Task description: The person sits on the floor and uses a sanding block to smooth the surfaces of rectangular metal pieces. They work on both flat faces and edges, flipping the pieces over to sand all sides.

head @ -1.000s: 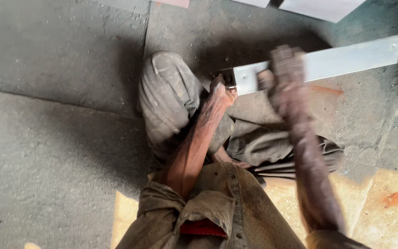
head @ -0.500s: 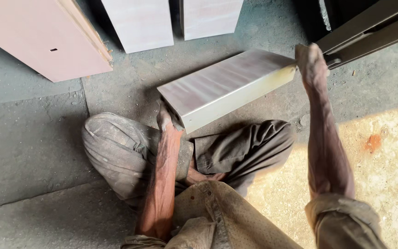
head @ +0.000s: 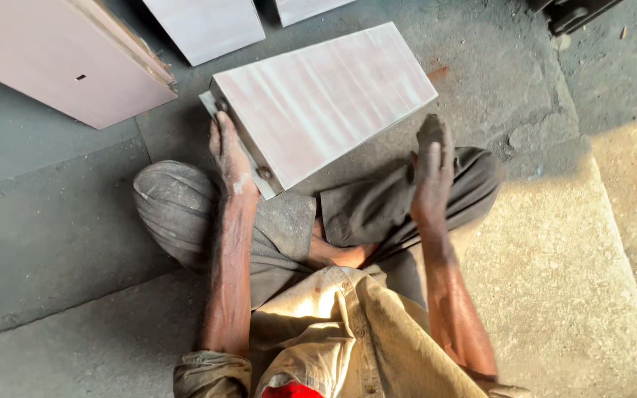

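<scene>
I sit cross-legged on a concrete floor. A flat rectangular pale pink-white panel (head: 326, 96) lies tilted in front of my knees, its near edge with small metal fittings resting by my left knee. My left hand (head: 228, 155) grips that near-left edge of the panel. My right hand (head: 431, 173) hovers free above my right knee, fingers straight and together, holding nothing, a short way from the panel's right corner.
A larger pinkish board (head: 60, 59) lies at the upper left. Two more pale panels, one (head: 208, 26) behind the tilted panel and another (head: 307, 9) at the top edge. A dark metal object (head: 576, 11) sits at the top right. Sunlit rough concrete (head: 576, 280) spreads to my right.
The panel was held on edge with both hands; it has come down flat in front of my knees. My right hand has let go and drawn back.
</scene>
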Tool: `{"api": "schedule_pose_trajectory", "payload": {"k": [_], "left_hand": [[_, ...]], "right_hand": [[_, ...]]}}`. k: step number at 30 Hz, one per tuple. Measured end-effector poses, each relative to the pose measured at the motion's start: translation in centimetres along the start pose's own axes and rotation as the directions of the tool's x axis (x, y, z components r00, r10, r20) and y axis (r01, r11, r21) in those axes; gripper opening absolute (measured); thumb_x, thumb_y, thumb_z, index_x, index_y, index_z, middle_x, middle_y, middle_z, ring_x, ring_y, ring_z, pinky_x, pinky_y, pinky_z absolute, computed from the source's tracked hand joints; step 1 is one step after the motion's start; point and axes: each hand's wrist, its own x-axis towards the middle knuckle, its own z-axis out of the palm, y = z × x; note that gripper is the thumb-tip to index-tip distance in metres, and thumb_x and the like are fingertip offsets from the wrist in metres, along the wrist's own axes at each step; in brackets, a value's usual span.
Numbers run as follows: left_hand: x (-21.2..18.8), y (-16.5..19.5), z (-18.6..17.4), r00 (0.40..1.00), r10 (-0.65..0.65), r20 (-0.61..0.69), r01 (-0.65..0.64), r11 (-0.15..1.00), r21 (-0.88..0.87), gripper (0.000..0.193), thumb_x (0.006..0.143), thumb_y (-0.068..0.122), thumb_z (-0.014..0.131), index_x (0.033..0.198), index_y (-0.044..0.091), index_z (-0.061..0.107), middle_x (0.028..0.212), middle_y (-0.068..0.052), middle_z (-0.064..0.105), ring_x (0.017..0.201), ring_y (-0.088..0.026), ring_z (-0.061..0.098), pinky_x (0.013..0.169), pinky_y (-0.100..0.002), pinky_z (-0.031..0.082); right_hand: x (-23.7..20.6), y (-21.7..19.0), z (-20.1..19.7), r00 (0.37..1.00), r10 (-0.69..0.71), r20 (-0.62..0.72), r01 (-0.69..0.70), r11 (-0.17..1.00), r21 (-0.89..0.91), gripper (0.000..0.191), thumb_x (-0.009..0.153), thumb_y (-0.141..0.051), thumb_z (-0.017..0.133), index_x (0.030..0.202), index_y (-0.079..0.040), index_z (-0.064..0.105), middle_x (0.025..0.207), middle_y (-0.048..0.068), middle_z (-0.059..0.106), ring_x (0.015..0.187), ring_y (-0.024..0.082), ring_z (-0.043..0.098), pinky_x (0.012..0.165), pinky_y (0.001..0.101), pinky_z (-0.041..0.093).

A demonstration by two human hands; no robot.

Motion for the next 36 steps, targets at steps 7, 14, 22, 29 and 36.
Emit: {"api": "schedule_pose_trajectory", "payload": {"k": [7,14,22,29,36], "left_hand": [[-1.3,-0.1,-3.5,0.983,-0.179,-0.035,0.180,0.983,0.022,0.089,0.103,0.071,0.038,0.167,0.011,0.028,0.172,-0.016,0.031,0.154,-0.032,0.038,0.123,-0.048,0.036],[-1.7,-2.1,-5.1,0.988,-0.153,0.028,0.153,0.988,-0.008,0.093,0.101,0.073,0.032,0.168,0.009,0.025,0.173,-0.019,0.030,0.158,-0.034,0.038,0.126,-0.050,0.039],[-1.8,-3.6,-6.9,0.989,-0.134,0.071,0.140,0.985,-0.097,0.090,0.106,0.070,0.032,0.168,0.005,0.023,0.174,-0.020,0.029,0.158,-0.034,0.038,0.128,-0.050,0.038],[-1.8,-3.3,-6.8,0.987,-0.163,0.012,0.163,0.987,-0.014,0.089,0.105,0.069,0.031,0.167,0.006,0.025,0.172,-0.017,0.032,0.156,-0.031,0.040,0.125,-0.046,0.038],[-2.6,-3.3,-8.1,0.978,-0.118,0.171,0.145,0.977,-0.157,0.089,0.110,0.067,0.027,0.171,0.003,0.020,0.177,-0.020,0.026,0.161,-0.035,0.035,0.131,-0.049,0.035]], "right_hand": [[-2.8,3.7,14.1,0.901,-0.415,0.129,0.415,0.734,-0.538,0.074,0.118,-0.049,0.015,0.173,0.000,0.010,0.182,0.025,0.003,0.172,0.040,0.003,0.140,0.0646,0.009],[13.7,8.8,7.1,0.994,-0.050,-0.096,-0.018,0.797,-0.604,0.078,0.116,-0.050,0.018,0.170,0.005,0.013,0.179,0.029,0.001,0.167,0.046,-0.005,0.137,0.0538,0.001],[-6.4,7.1,15.7,0.955,-0.276,0.110,0.290,0.784,-0.549,0.077,0.120,-0.054,0.016,0.173,0.000,0.002,0.182,0.025,-0.003,0.171,0.046,-0.003,0.142,0.0609,0.003],[14.8,10.2,6.3,0.972,-0.230,-0.049,0.143,0.742,-0.655,0.070,0.123,-0.048,0.021,0.174,-0.002,0.012,0.183,0.025,0.002,0.170,0.043,0.004,0.143,0.0565,0.014],[-8.8,5.9,16.1,0.922,-0.310,0.233,0.388,0.756,-0.528,0.078,0.118,-0.057,0.011,0.174,-0.004,-0.001,0.183,0.018,-0.007,0.171,0.040,-0.004,0.143,0.0607,0.003]]}}
